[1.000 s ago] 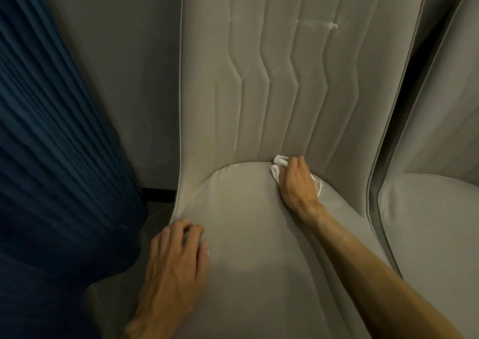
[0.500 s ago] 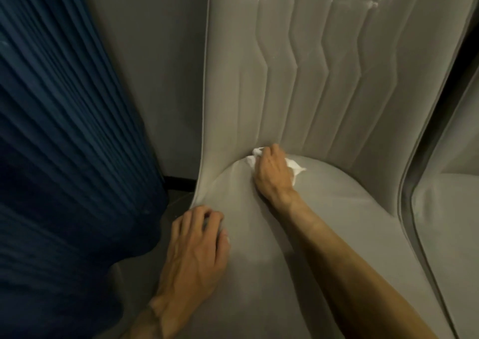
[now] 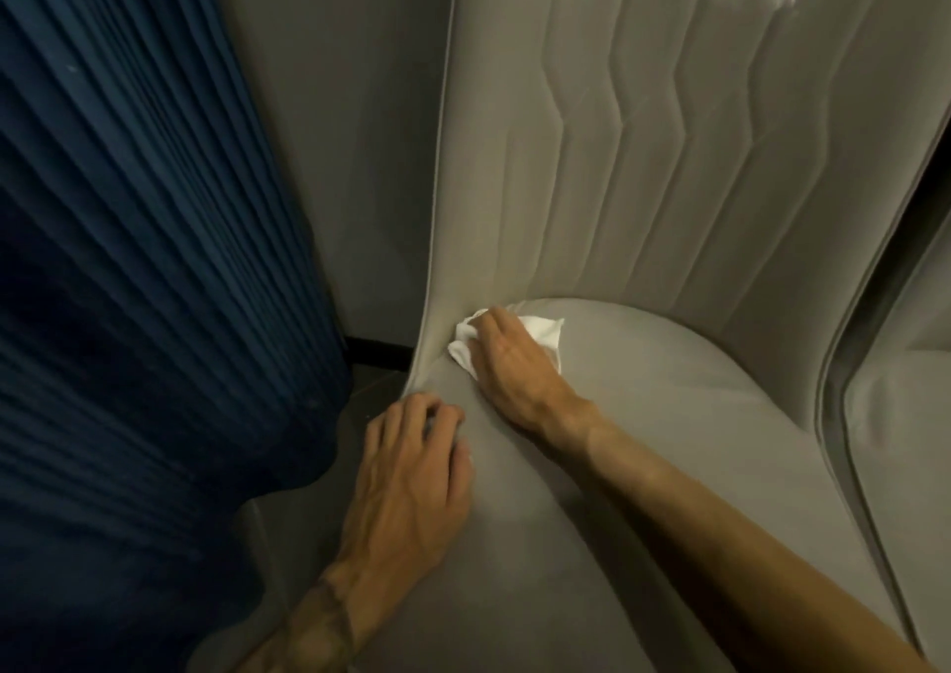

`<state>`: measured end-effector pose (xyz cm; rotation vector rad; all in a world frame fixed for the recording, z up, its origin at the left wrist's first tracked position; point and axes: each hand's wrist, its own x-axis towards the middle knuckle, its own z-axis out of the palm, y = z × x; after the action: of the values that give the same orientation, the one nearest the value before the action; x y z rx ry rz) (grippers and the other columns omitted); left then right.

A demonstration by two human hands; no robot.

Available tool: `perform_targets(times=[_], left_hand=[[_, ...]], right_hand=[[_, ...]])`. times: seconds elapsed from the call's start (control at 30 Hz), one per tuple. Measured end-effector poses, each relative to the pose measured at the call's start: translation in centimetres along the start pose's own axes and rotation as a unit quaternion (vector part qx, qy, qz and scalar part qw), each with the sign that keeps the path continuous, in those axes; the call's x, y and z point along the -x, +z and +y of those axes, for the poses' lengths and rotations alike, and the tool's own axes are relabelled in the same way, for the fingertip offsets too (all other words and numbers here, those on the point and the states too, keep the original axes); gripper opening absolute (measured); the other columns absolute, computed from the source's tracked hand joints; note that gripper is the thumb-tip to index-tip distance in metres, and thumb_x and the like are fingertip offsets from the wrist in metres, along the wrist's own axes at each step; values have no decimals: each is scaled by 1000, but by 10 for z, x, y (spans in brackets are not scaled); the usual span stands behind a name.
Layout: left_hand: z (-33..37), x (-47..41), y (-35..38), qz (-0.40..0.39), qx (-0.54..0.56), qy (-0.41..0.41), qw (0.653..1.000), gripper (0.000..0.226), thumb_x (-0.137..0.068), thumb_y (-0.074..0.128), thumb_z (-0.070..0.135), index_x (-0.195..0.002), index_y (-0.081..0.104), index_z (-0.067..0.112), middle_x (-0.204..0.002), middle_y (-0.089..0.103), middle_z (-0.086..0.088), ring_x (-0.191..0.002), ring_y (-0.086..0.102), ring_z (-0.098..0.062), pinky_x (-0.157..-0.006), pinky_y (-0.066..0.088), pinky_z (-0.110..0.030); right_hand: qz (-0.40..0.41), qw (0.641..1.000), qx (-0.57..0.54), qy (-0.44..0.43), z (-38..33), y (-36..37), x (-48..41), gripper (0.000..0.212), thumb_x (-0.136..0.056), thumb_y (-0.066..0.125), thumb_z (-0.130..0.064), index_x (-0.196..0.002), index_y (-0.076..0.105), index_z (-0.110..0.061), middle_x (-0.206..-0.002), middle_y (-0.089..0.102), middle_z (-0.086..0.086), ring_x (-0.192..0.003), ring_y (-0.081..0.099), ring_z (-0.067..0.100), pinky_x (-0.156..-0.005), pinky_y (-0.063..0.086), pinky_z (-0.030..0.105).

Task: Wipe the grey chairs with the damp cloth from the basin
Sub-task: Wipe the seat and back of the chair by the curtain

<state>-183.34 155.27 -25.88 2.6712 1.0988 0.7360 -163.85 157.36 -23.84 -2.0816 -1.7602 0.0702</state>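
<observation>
Cloth in right hand | blue curtain just beside chair

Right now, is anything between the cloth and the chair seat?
Nothing visible. The right hand holds the cloth straight against the grey chair seat; the left hand rests nearer, clear of it.

The grey chair is upholstered in a matt, suede-like fabric with a soft short nap. Its seat is smooth, its backrest quilted into stitched zigzag channels, and fabric piping runs along the edge. Chalky pale marks scuff the nap at 1 o'clock. The white cloth is thin, soft, matt and crumpled. At 9 o'clock a blue curtain hangs in tight pleats, velvety with a faint sheen. The wall behind is smooth and matt. The second chair at 3 o'clock has the same matt upholstery.
</observation>
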Motion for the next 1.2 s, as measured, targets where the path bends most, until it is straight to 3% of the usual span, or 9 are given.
perform_targets(times=[0.07,0.17,0.33,0.4,0.5,0.67,0.87,1.03,1.2], left_hand=[[0,1,-1,7,9,-4,1000,18,-94,58,26,-112,61,23,-114,54,0,-102,53,-22,-88,45,-42],[-1,3,-2,7,12,-22,1000,18,-95,57,27,-111,59,21,-115,54,-2,-103,53,-22,-89,47,-43],[1,4,-6,15,4,-53,998,11,-94,54,24,-104,58,18,-108,55,-4,-97,53,-23,-84,47,-42],[0,4,-7,17,12,-56,998,10,-94,54,22,-103,57,18,-106,53,-3,-94,53,-23,-82,47,-41],[0,5,-7,18,5,-53,998,8,-96,57,19,-104,56,18,-107,52,-4,-94,52,-22,-81,47,-42],[3,5,-6,31,-3,-53,998,4,-95,54,19,-97,53,16,-99,50,-6,-87,49,-23,-75,44,-39],[7,2,-12,3,-17,-75,997,8,-96,52,19,-92,45,18,-98,46,-5,-88,45,-21,-78,44,-42],[7,2,-8,10,-8,-76,997,4,-92,51,18,-91,49,15,-97,50,-8,-87,50,-25,-77,48,-46],[3,-2,-7,1,-8,-67,998,5,-91,48,24,-91,45,20,-97,47,-4,-86,48,-23,-73,47,-44]], right_hand=[[-1,1000,12,9,14,-14,-2,32,-105,45,-38,-118,60,-12,-121,57,10,-117,54,28,-92,35,36],[-4,997,-10,72,11,-17,-9,31,-104,45,-37,-122,59,-15,-127,55,7,-124,50,24,-102,38,38],[-41,995,-67,-62,-32,0,29,39,-103,35,-45,-111,56,-13,-116,54,7,-108,53,25,-92,44,40],[-44,997,-42,-46,-14,-13,17,45,-103,32,-48,-115,56,-11,-120,54,9,-113,53,27,-92,45,40],[-24,999,-19,23,-8,-18,-2,35,-105,44,-35,-122,58,-7,-128,55,13,-122,50,28,-105,38,39],[-50,991,-110,-64,-44,5,42,25,-104,47,-27,-103,57,-4,-109,55,13,-98,54,25,-91,44,40],[-20,994,-108,0,-26,-13,10,25,-105,44,-15,-115,54,6,-118,53,23,-111,49,36,-100,34,37],[-80,981,-152,-89,-29,-4,27,17,-103,50,-22,-108,58,-8,-109,56,9,-100,52,22,-96,41,37],[43,986,-161,24,-28,1,10,19,-104,47,-17,-108,57,-1,-112,55,16,-106,51,31,-96,36,34]])
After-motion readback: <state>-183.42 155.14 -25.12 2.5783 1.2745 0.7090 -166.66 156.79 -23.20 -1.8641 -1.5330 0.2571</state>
